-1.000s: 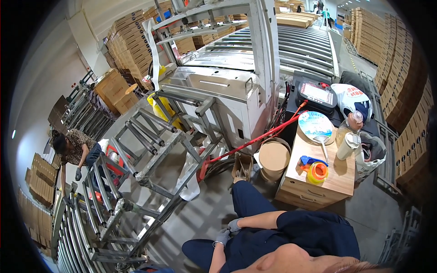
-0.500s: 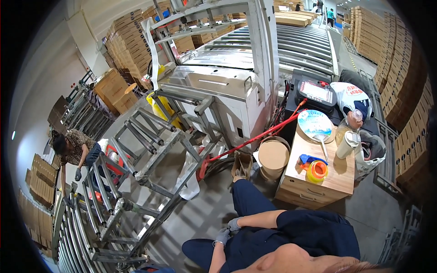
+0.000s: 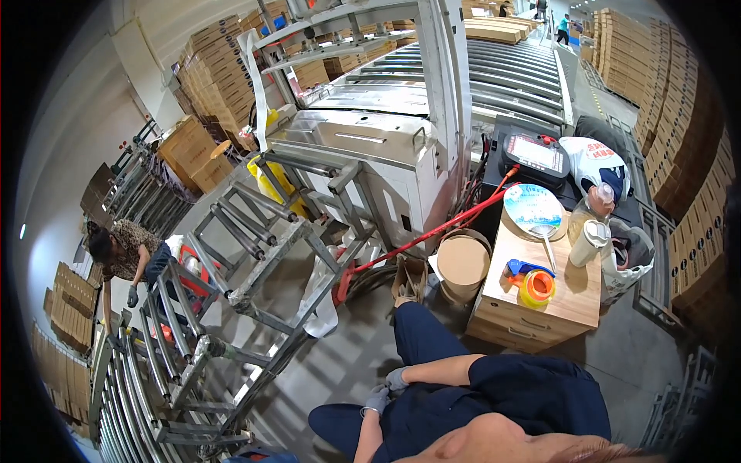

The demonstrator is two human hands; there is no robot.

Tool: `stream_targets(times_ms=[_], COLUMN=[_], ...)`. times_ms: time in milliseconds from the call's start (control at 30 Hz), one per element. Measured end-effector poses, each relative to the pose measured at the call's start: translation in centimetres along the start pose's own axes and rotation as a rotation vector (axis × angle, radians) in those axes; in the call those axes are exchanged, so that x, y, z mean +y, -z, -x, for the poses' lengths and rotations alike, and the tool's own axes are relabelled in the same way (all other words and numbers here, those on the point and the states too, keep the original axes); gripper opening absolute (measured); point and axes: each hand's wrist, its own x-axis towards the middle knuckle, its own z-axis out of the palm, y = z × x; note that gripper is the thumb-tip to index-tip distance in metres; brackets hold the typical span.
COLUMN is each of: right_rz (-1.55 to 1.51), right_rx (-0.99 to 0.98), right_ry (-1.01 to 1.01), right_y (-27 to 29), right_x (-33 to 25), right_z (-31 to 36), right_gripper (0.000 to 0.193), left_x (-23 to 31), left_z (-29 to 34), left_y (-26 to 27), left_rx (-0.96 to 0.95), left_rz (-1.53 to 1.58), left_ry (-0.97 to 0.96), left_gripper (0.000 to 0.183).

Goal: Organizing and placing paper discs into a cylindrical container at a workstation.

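My left hand (image 3: 376,400), in a grey glove with a light band at the wrist, rests over my lap. My right hand (image 3: 397,379), also in a grey glove, meets it near the fingertips. Both hands have their fingers curled in; whatever lies between them, if anything, is too small to make out. Dark blue trousers (image 3: 427,339) show beneath and beside the hands. Beyond my knee, an open cardboard box (image 3: 410,279) and a round brown drum (image 3: 464,259) stand on the floor.
A wooden cabinet (image 3: 502,309) carries a hand fan (image 3: 534,210), a cup (image 3: 590,243) and an orange-yellow tape roll (image 3: 538,287). Left stands a metal roller frame (image 3: 266,289); a red cable (image 3: 432,241) runs past a machine (image 3: 370,147). A co-worker (image 3: 127,255) bends at far left.
My hands stay together in the same place. The view has shifted very slightly, and a distant person at the back has moved a little to the right.
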Motion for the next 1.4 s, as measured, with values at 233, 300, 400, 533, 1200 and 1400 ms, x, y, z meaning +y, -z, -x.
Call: stream_targets(times_ms=[233,300,400,533,1200,1400], right_rz=[-0.050,-0.052,-0.040,-0.072,-0.064,-0.052], right_rx=[0.013,0.012,0.005,0.012,0.014,0.024], right_ry=[-0.034,-0.027,-0.008,-0.012,-0.053,0.018], right_y=[0.1,0.3,0.8,0.6,0.4,0.9], right_x=[-0.2,-0.4,-0.8,-0.6,-0.4,1.1], right_z=[0.5,0.8,1.1,1.0,1.5,1.7], right_gripper=[0.032,0.032,0.032,0.031,0.031,0.035], left_x=[0.6,0.6,-0.1,0.0,1.0,2.0], left_z=[0.4,0.3,0.1,-0.2,0.9,0.1], left_y=[-0.5,-0.3,-0.1,-0.2,-1.0,-2.1], left_rx=[0.045,0.019,0.018,0.037,0.010,-0.071], left_rz=[0.006,-0.020,0.015,0.040,-0.119,0.049], left_ry=[-0.004,0.007,-0.014,-0.012,-0.085,-0.028], left_gripper=[0.033,0.032,0.030,0.032,0.030,0.030])
